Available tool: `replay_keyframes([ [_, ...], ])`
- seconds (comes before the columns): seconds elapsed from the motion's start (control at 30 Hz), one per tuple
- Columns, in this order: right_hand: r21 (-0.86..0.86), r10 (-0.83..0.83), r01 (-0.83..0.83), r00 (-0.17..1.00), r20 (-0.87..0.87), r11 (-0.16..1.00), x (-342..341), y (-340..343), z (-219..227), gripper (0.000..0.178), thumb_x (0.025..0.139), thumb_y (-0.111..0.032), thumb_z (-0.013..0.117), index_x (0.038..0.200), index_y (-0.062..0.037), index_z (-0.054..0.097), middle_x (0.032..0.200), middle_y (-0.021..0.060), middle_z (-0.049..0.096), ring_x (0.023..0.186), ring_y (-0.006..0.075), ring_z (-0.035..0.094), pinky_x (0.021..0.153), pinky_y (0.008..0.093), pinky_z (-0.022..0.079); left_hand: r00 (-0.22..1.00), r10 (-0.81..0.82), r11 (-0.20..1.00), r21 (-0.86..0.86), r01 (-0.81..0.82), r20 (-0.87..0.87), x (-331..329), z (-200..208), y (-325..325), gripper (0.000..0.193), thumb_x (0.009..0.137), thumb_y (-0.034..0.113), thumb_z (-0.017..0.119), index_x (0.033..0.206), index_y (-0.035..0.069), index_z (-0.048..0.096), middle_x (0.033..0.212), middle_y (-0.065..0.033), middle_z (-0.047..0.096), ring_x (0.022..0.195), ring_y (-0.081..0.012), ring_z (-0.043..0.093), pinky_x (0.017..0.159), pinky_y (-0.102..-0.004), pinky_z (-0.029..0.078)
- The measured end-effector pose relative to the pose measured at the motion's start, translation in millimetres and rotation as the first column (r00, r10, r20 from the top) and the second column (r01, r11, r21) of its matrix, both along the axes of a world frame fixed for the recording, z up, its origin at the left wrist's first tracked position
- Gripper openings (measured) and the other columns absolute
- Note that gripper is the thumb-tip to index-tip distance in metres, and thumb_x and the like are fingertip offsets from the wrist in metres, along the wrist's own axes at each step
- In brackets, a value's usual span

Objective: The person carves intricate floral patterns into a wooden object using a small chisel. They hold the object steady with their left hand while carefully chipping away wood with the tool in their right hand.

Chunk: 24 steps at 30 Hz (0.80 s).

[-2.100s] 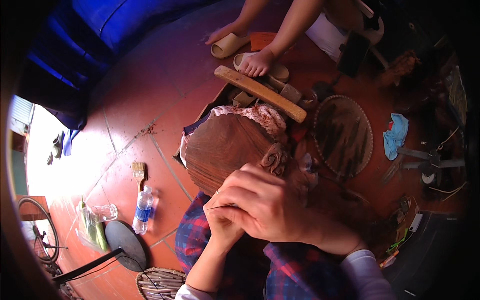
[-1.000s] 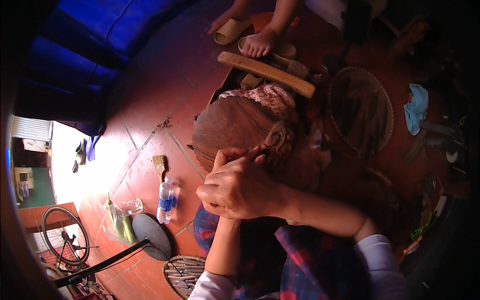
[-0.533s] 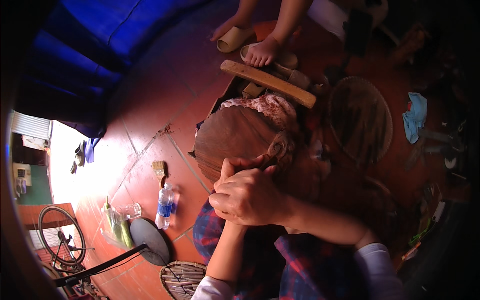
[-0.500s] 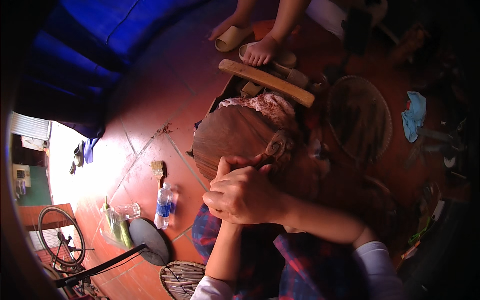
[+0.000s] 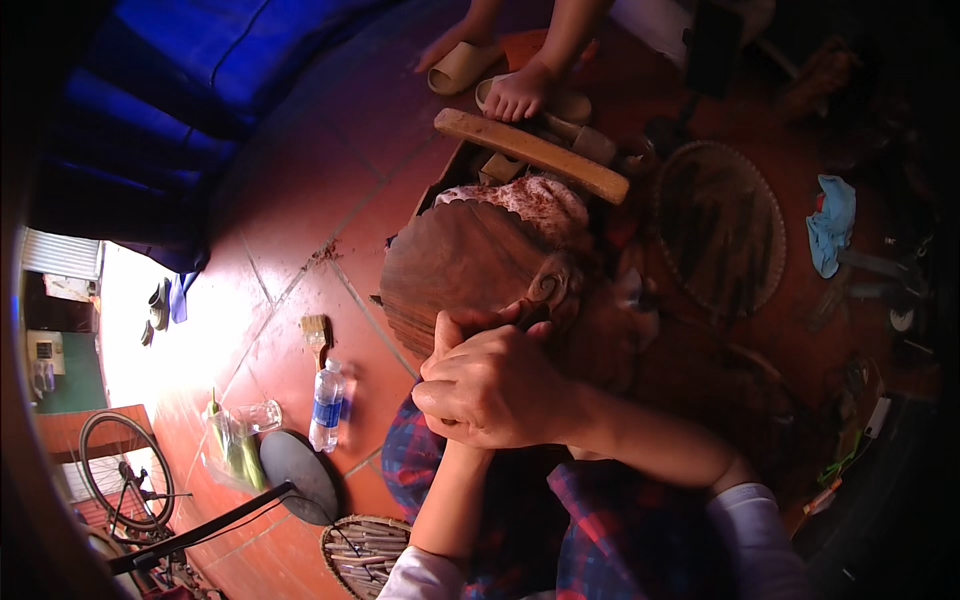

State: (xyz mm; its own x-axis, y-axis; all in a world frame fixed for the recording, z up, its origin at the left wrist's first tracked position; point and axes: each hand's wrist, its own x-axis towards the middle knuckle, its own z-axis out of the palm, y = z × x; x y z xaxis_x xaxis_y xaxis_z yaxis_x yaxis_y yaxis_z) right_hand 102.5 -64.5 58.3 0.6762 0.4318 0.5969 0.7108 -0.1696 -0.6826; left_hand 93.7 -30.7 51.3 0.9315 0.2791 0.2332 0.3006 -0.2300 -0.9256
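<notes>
A brown carved wooden piece [image 5: 460,255] with a scalloped far edge and a curled scroll lies in front of me. My right hand [image 5: 500,395] is closed and laid across my left hand [image 5: 442,345], both at the near edge of the wood beside the scroll. The left fingers curl at the wood, mostly covered by the right hand. Whatever the two hands grip between them is hidden. Beyond the wood sits a bunched, pale pink cloth [image 5: 540,203] speckled with wood crumbs.
A wooden bar [image 5: 530,155] lies beyond the cloth, near another person's bare foot [image 5: 517,93]. To the left are a brush [image 5: 317,335], water bottle [image 5: 327,410], glass [image 5: 262,416] and round black stand base [image 5: 300,478]. A basket of tools [image 5: 365,548] stands near my left forearm; a blue cloth [image 5: 832,228] lies right.
My hands stay clasped at the same part of the wood, with a very slight shift. The whole view has tilted a little.
</notes>
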Motion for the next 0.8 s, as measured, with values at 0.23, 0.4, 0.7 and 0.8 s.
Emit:
replay_keyframes([
  [0.23,0.043,-0.03,0.029,0.999,0.036,0.999,-4,2,5,0.018,0.068,-0.011,0.069,0.067,-0.0055,0.052,0.064,0.009,0.057,0.062,0.0281,0.061,0.059,0.0385,0.047,0.982,0.171,0.952,0.268,-0.145,-0.076,1,6,-10,0.019,0.084,0.015,0.066,0.08,0.009,0.048,0.071,-0.0019,0.052,0.068,-0.0143,0.055,0.066,-0.0259,0.043],
  [0.4,0.025,-0.067,0.067,0.998,-0.014,0.997,1,8,7,0.016,0.069,-0.01,0.069,0.068,-0.0059,0.053,0.063,0.008,0.056,0.061,0.0271,0.061,0.059,0.0379,0.048,0.976,0.207,0.943,0.281,-0.18,-0.073,2,10,-10,0.02,0.086,0.016,0.064,0.076,0.01,0.047,0.065,-0.0008,0.05,0.062,-0.0135,0.054,0.063,-0.0251,0.041],
  [0.7,0.122,-0.048,0.049,0.999,-0.008,0.991,-1,1,9,0.014,0.075,-0.011,0.068,0.07,-0.0047,0.056,0.067,0.0081,0.059,0.063,0.0263,0.062,0.06,0.0373,0.048,0.974,0.221,0.95,0.236,-0.205,-0.044,4,8,-15,0.021,0.092,0.019,0.054,0.073,0.01,0.049,0.059,0.0011,0.047,0.056,-0.0116,0.052,0.059,-0.0258,0.041],
  [0.8,0.092,-0.049,0.047,0.999,0.017,0.995,1,4,5,0.013,0.072,-0.008,0.07,0.071,-0.0043,0.057,0.066,0.0079,0.058,0.062,0.0271,0.062,0.059,0.0371,0.048,0.977,0.214,0.953,0.222,-0.205,-0.017,6,7,-15,0.024,0.096,0.02,0.047,0.076,0.009,0.051,0.06,0.0013,0.047,0.056,-0.0111,0.052,0.06,-0.0273,0.043],
])
